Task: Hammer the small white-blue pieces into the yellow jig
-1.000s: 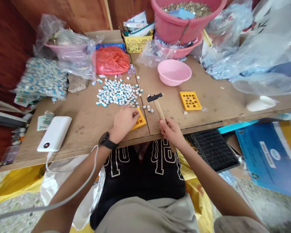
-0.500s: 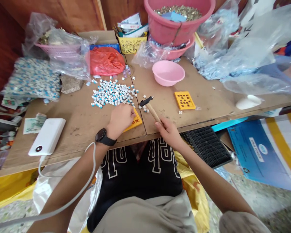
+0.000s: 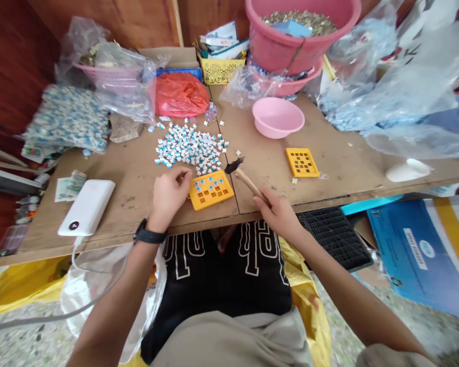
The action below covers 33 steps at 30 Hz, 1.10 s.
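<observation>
My right hand (image 3: pixel 277 210) is wrapped round the wooden handle of a hammer (image 3: pixel 251 185), whose black head hangs just past the right corner of a yellow tray (image 3: pixel 218 201). Small square sockets cover this tray; several in the upper rows hold blue-and-white pieces, while lower ones show dark openings. At the tray's left edge, my left hand (image 3: pixel 170 192) is closed, thumb and fingers curled together; whatever it may pinch is hidden. A loose pile of small white-and-blue plastic pieces (image 3: pixel 189 145) lies just behind the tray.
A second yellow tray (image 3: pixel 302 163) lies to the right, below a pink bowl (image 3: pixel 278 118). On the left are a white power bank (image 3: pixel 87 208) with its cable and a bag of similar pieces (image 3: pixel 67 120). A red bag (image 3: pixel 181 94) and a large pink tub (image 3: pixel 302 43) stand behind.
My left hand has drawn back to the left from over the tray, uncovering its filled sockets. My right hand still holds the hammer in much the same place. The view has shifted slightly left.
</observation>
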Each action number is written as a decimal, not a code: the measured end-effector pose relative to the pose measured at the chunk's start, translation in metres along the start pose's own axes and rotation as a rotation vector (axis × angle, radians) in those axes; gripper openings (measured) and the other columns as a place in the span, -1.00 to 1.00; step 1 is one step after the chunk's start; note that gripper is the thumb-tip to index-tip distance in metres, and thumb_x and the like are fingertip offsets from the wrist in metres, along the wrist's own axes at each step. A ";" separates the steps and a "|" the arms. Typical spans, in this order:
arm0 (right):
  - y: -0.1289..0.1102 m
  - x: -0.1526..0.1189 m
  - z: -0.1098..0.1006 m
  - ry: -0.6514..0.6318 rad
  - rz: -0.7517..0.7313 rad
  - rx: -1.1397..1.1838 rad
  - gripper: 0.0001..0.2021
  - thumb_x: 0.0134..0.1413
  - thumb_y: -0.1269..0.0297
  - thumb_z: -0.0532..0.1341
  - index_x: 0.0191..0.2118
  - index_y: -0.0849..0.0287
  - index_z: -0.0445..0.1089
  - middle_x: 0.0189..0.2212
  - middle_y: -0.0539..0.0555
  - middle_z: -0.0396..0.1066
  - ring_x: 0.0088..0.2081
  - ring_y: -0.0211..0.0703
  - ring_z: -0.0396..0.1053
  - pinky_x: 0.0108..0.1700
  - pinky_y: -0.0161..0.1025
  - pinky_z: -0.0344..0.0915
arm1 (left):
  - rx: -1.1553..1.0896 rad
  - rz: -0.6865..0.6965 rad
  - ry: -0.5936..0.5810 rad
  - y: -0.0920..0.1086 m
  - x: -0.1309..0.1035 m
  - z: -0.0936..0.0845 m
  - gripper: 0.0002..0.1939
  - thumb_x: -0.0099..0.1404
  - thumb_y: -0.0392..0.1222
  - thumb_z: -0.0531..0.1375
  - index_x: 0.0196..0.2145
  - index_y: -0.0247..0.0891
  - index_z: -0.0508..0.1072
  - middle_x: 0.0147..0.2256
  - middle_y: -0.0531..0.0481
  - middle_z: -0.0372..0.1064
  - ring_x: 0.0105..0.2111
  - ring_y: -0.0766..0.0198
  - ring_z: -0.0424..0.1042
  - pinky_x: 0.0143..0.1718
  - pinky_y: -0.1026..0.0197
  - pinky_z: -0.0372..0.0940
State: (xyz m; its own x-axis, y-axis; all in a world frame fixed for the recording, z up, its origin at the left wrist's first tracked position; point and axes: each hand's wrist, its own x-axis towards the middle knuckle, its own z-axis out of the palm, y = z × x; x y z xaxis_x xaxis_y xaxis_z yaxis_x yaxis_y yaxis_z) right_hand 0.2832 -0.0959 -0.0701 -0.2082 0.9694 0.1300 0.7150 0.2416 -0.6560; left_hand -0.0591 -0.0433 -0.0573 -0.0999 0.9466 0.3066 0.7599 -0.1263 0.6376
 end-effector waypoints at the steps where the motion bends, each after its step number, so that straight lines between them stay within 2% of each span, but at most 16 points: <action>1: 0.002 0.001 0.001 0.023 0.008 0.050 -0.69 0.60 -0.02 0.15 -0.08 0.09 0.46 -0.42 0.05 0.47 -0.36 0.02 0.44 -0.24 -0.14 0.26 | 0.038 -0.015 -0.043 -0.001 0.007 -0.002 -0.78 0.56 -0.10 0.24 -0.12 -0.15 0.70 -0.21 -0.06 0.70 -0.28 0.11 0.57 -0.16 0.11 0.35; 5: 0.008 0.003 0.009 0.039 0.091 0.259 -0.60 0.57 -0.15 0.18 -0.23 0.04 0.36 -0.45 -0.01 0.35 -0.38 -0.06 0.34 -0.31 -0.18 0.25 | 0.151 -0.067 -0.164 0.001 0.032 -0.001 -0.81 0.51 -0.09 0.28 -0.17 -0.12 0.72 -0.16 -0.08 0.74 -0.24 0.06 0.59 -0.19 0.10 0.30; 9: 0.011 0.003 0.009 -0.032 0.237 0.575 -0.55 0.49 -0.29 0.28 -0.18 0.02 0.35 -0.49 -0.10 0.23 -0.50 -0.19 0.18 -0.48 -0.27 0.16 | 0.150 -0.060 -0.200 0.002 0.048 0.009 -0.79 0.51 -0.01 0.30 -0.13 -0.10 0.73 -0.16 -0.08 0.74 -0.21 0.05 0.61 -0.18 0.09 0.32; 13: 0.008 0.005 0.004 -0.084 0.359 0.809 -0.49 0.35 -0.35 0.40 -0.11 -0.01 0.34 -0.52 -0.20 0.12 -0.61 -0.31 -0.02 -0.63 -0.35 -0.06 | 0.136 -0.045 -0.245 -0.002 0.058 0.015 -0.75 0.46 0.08 0.35 -0.21 -0.10 0.74 -0.21 -0.09 0.74 -0.24 0.05 0.59 -0.18 0.07 0.34; 19: 0.005 0.005 0.003 -0.079 0.355 0.856 -0.46 0.32 -0.36 0.44 -0.13 0.00 0.31 -0.53 -0.21 0.12 -0.62 -0.35 -0.01 -0.65 -0.38 -0.08 | 0.017 0.008 -0.334 -0.018 0.061 0.011 -0.78 0.37 -0.05 0.30 -0.20 -0.12 0.76 -0.21 -0.07 0.75 -0.25 0.07 0.61 -0.20 0.09 0.36; 22: 0.006 0.004 0.003 -0.078 0.352 0.856 -0.46 0.33 -0.36 0.43 -0.13 0.00 0.31 -0.52 -0.21 0.12 -0.61 -0.34 0.00 -0.64 -0.37 -0.06 | 0.024 0.060 -0.342 -0.023 0.061 0.007 -0.72 0.37 -0.06 0.27 -0.13 -0.10 0.78 -0.11 -0.10 0.77 -0.18 0.02 0.64 -0.13 0.06 0.42; 24: 0.006 0.003 0.003 -0.077 0.350 0.860 -0.46 0.33 -0.37 0.43 -0.12 0.00 0.31 -0.53 -0.21 0.11 -0.61 -0.33 -0.01 -0.63 -0.36 -0.07 | 0.025 0.093 -0.347 -0.021 0.059 0.002 -0.71 0.39 -0.04 0.27 -0.10 -0.09 0.79 -0.07 -0.11 0.78 -0.13 -0.01 0.66 -0.07 0.04 0.45; 27: 0.007 0.003 0.002 -0.079 0.336 0.862 -0.44 0.31 -0.39 0.43 -0.10 0.00 0.33 -0.53 -0.21 0.12 -0.61 -0.33 -0.01 -0.63 -0.35 -0.07 | 0.002 0.091 -0.319 -0.008 0.047 -0.010 -0.73 0.44 0.01 0.28 -0.13 -0.11 0.77 -0.12 -0.09 0.77 -0.15 0.02 0.66 -0.06 0.05 0.47; 30: 0.007 0.003 0.002 -0.067 0.335 0.872 -0.43 0.29 -0.40 0.44 -0.10 0.01 0.35 -0.52 -0.20 0.14 -0.61 -0.34 0.00 -0.62 -0.35 -0.07 | -0.060 0.099 -0.268 0.010 0.025 -0.022 -0.72 0.49 0.06 0.31 -0.12 -0.13 0.76 -0.13 -0.07 0.77 -0.17 0.04 0.66 -0.03 0.06 0.49; 33: 0.007 0.002 0.002 -0.066 0.344 0.879 -0.43 0.29 -0.40 0.45 -0.09 0.02 0.36 -0.52 -0.20 0.14 -0.61 -0.35 0.00 -0.62 -0.35 -0.08 | -0.049 0.144 -0.245 0.018 -0.003 -0.025 -0.71 0.54 0.10 0.32 -0.08 -0.11 0.77 -0.07 -0.07 0.77 -0.13 0.02 0.69 0.05 0.04 0.52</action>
State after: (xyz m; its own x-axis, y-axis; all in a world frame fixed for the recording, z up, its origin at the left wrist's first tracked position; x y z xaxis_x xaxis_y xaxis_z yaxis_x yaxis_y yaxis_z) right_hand 0.2865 -0.0919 -0.0757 -0.1366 0.9704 -0.1994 -0.0089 -0.2024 -0.9793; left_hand -0.0611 -0.0562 -0.0289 0.1697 0.9604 0.2209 0.7222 -0.2737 0.6352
